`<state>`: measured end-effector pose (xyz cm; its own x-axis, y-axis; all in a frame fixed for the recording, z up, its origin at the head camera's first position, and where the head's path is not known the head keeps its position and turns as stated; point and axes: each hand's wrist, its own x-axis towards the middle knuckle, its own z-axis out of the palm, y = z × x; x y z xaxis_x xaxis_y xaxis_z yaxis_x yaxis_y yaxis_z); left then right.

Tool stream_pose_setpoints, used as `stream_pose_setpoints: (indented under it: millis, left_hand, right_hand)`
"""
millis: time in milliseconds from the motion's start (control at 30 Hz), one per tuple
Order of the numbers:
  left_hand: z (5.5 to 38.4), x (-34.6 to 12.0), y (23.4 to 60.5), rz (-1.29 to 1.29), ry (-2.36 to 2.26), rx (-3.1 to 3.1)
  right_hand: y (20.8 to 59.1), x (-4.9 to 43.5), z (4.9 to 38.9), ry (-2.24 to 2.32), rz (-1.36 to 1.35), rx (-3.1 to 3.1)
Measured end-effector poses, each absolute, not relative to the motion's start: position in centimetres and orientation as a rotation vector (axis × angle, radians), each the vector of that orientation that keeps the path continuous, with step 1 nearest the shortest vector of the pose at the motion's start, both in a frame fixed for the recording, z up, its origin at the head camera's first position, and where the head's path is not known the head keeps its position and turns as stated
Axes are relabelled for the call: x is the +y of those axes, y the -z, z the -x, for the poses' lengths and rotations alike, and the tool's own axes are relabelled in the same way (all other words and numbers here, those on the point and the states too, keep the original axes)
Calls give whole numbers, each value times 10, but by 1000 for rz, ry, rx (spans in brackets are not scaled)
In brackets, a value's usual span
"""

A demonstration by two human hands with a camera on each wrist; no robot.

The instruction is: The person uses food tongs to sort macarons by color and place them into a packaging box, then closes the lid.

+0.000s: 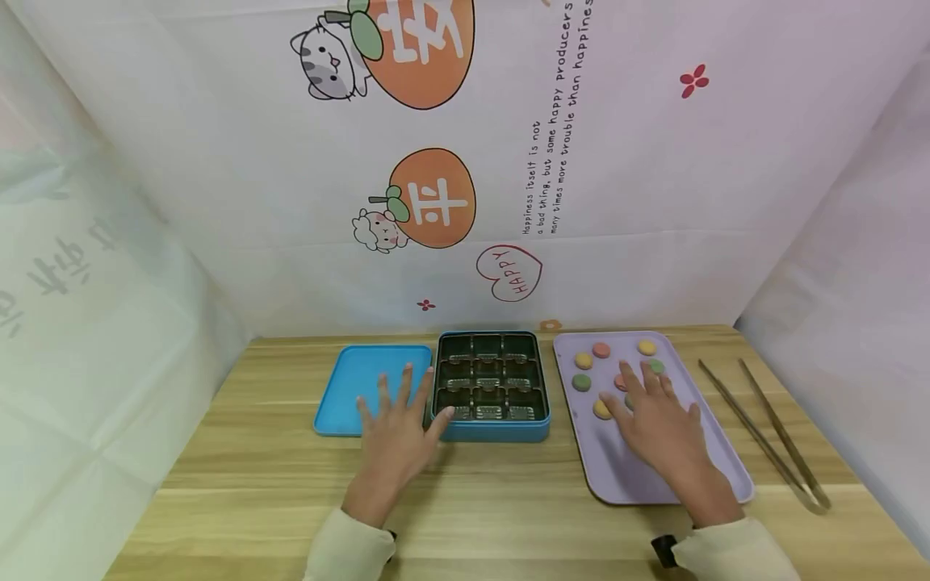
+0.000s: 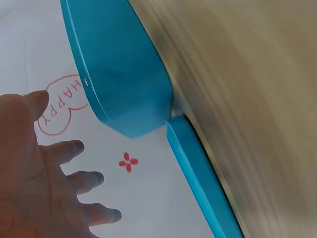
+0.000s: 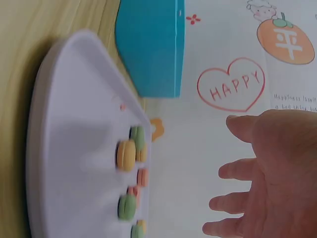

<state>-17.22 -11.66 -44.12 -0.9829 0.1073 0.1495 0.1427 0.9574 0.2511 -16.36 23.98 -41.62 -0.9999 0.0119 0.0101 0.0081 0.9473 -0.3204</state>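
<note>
My left hand [image 1: 395, 440] hovers with spread fingers over the front of a blue lid [image 1: 356, 387] and the left edge of a blue tin [image 1: 497, 432]. Inside the tin sits a dark plastic insert divided into several square compartments. On the right, my right hand [image 1: 664, 432] is held with fingers spread above a lilac tray [image 1: 610, 476]. Small macarons lie scattered on that tray, among them a pink one [image 1: 601, 350], a yellow one [image 3: 126, 155] and a green one [image 3: 127, 207]. The hand hides some of them in the head view. Neither hand holds anything.
Long metal tongs [image 1: 770, 440] lie on the wooden table [image 1: 501, 500] to the right of the tray. A white printed cloth [image 1: 617, 161] hangs behind the table, with more white sheeting at both sides.
</note>
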Motion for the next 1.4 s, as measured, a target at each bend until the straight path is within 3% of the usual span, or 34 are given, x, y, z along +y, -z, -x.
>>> stream_pose_setpoints:
  millis: [567, 933, 1400]
  left_hand:
    - [168, -159, 445, 239, 625, -2967]
    - [170, -168, 449, 337, 771, -2950]
    - [179, -164, 456, 369, 1149, -2874]
  right_hand:
    - [429, 322, 152, -397, 119, -3046]
    - [446, 394, 139, -392, 169, -3082]
    - [459, 438, 149, -407, 232, -3236]
